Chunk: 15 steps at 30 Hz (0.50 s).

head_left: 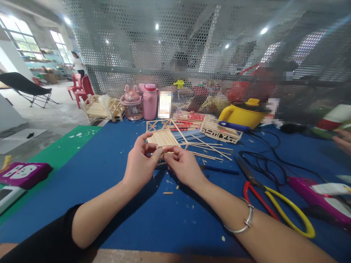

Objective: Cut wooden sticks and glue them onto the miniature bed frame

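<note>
A small model built of thin wooden sticks (163, 138) stands on the blue table top (115, 212), with a slatted deck and crossed railings. At its near edge, my left hand (141, 160) is closed, thumb and fingers pinching the stick work. Close beside it, my right hand (185, 166) is closed on the same edge, fingertips almost touching the left thumb. The exact piece between the fingertips is hidden. Loose wooden sticks (216, 148) lie just right of the model. A short stick offcut (168, 193) rests in front of my hands.
Red-and-yellow-handled scissors (263, 186), a dark blue stick-like tool (222, 170) and black cables (263, 153) lie right. Behind stand a pink bottle (150, 104), a lit phone (164, 105), a yellow pot (246, 115) and a perforated metal screen (131, 44). Another person's hand (344, 140) shows far right.
</note>
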### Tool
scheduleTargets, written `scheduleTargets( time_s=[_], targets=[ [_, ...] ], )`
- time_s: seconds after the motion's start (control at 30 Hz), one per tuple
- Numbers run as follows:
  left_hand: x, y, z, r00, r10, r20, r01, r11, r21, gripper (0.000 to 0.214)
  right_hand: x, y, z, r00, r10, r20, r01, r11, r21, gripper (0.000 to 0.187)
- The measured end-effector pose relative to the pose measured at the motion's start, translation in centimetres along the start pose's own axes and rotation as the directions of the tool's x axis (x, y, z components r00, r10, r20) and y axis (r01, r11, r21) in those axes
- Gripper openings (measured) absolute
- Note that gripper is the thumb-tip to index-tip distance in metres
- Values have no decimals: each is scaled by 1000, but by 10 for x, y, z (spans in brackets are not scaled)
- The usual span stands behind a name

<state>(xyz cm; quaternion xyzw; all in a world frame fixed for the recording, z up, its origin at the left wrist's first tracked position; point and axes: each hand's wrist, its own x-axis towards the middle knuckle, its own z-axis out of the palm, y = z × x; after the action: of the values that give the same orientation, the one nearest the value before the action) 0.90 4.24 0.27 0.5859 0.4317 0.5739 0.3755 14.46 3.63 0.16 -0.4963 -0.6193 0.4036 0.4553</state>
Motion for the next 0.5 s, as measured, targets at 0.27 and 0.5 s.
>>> scheduleTargets(
  time_s=[0.27,0.5],
  targets=[
    [-2,2,1,1000,4,-27,-4,1000,13,46,1,-3,-3,996,63,68,-64,998,10,19],
    [-3,3,-1,998,57,-42,-51,990,129,46,2,-1,-7,990,-134,45,141,967,-214,22]
  ],
)
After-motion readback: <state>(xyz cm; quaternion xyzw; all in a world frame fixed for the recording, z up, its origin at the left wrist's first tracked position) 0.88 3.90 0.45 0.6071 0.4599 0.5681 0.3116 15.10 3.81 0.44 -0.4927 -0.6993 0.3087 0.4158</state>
